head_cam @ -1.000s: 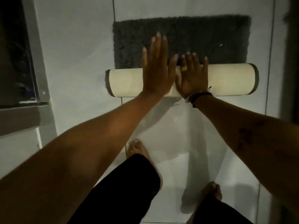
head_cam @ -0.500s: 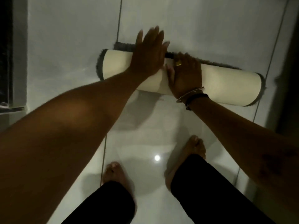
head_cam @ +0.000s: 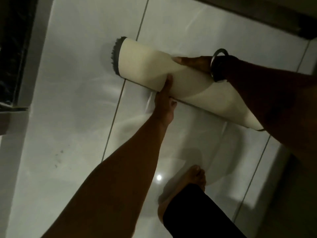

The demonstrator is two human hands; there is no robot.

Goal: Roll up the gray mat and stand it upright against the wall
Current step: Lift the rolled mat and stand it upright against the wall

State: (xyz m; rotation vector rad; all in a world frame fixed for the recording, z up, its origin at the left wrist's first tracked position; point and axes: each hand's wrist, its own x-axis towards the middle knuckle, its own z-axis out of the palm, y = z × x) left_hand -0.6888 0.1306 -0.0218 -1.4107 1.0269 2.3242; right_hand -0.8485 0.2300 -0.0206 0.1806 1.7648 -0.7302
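Note:
The gray mat is a full roll, cream backing outward, with gray pile showing only at its left end. It lies slanted across the white floor tiles, left end farther away, right end hidden behind my right forearm. My left hand holds the roll from its near side and underneath, fingers tucked under. My right hand, with bangles at the wrist, wraps over the far side of the roll.
A dark door frame or threshold runs along the top right. A dark glass panel with a gray frame stands at the left. My bare foot and black trouser leg are at the bottom. A pale wall edge rises at the right.
The last strip of flat mat has been rolled in. Both hands went from pressing flat on top to gripping around the roll, which has swung to a steeper slant.

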